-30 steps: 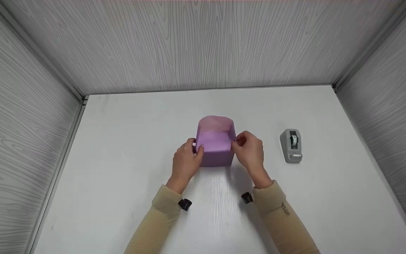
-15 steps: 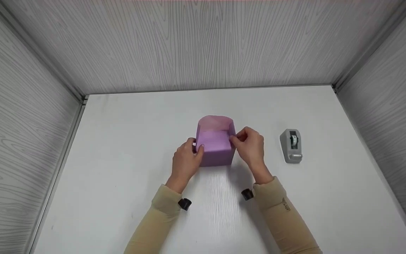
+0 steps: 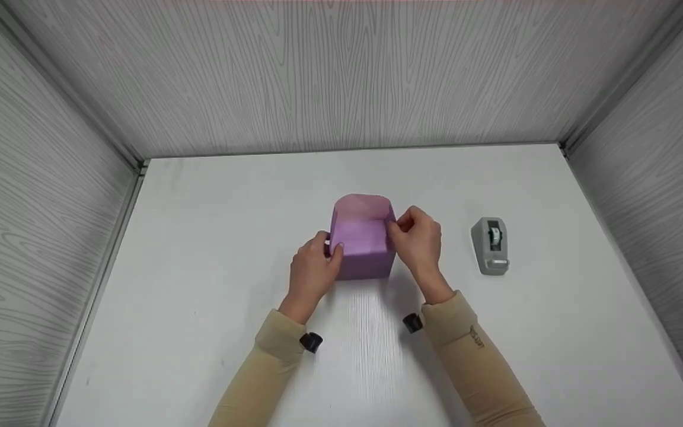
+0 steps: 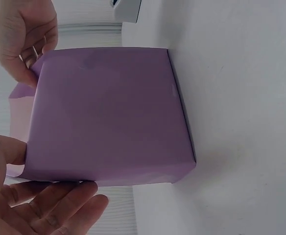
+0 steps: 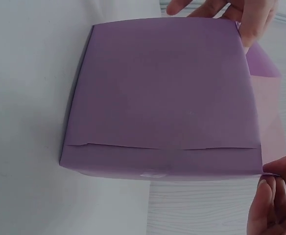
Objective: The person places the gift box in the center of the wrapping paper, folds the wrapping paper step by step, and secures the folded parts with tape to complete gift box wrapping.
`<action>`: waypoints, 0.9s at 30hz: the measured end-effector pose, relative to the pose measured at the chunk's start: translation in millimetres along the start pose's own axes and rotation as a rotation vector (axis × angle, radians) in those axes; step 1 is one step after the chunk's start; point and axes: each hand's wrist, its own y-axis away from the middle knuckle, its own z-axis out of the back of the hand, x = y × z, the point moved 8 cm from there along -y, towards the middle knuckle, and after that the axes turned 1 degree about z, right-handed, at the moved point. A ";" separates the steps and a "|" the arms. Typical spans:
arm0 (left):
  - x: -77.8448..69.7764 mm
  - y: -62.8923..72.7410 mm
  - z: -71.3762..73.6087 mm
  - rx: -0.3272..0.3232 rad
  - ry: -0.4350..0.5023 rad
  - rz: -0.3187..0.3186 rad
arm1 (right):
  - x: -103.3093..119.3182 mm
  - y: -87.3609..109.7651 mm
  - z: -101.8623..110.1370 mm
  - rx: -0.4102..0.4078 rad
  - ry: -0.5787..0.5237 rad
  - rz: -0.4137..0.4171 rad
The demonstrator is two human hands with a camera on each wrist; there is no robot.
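Note:
A box-shaped parcel in purple wrapping paper (image 3: 364, 264) stands on the table, its pinkish back flap (image 3: 362, 206) raised. My left hand (image 3: 312, 270) holds its left side, thumb over the front top edge and fingers along the side in the left wrist view. With thumb and forefinger, my right hand (image 3: 418, 240) pinches the paper at the right top edge. In the right wrist view, a folded seam (image 5: 172, 148) runs along the front face, and a small shiny patch (image 5: 153, 175) shows by the lower edge.
A grey tape dispenser (image 3: 490, 246) with a roll in it stands on the white table (image 3: 199, 237), to the right of the right hand. Grey wood-grain panels (image 3: 341, 77) enclose the table at the back and both sides.
My right hand has slid away from me along the parcel's right top edge, from near the front corner toward the back flap. The left hand and the tape dispenser have stayed put.

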 end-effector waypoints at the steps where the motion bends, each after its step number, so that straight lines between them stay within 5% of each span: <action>1: 0.2 0.0 -0.2 0.001 0.000 0.002 | 0.6 -0.4 -0.1 -0.004 0.000 -0.002; 17: 2.9 0.7 -2.3 0.020 -0.006 0.032 | 9.7 -2.7 -0.4 -0.015 -0.004 0.046; 27: -0.4 1.7 0.9 -0.038 0.000 -0.021 | 18.4 -5.0 2.8 -0.063 0.003 0.119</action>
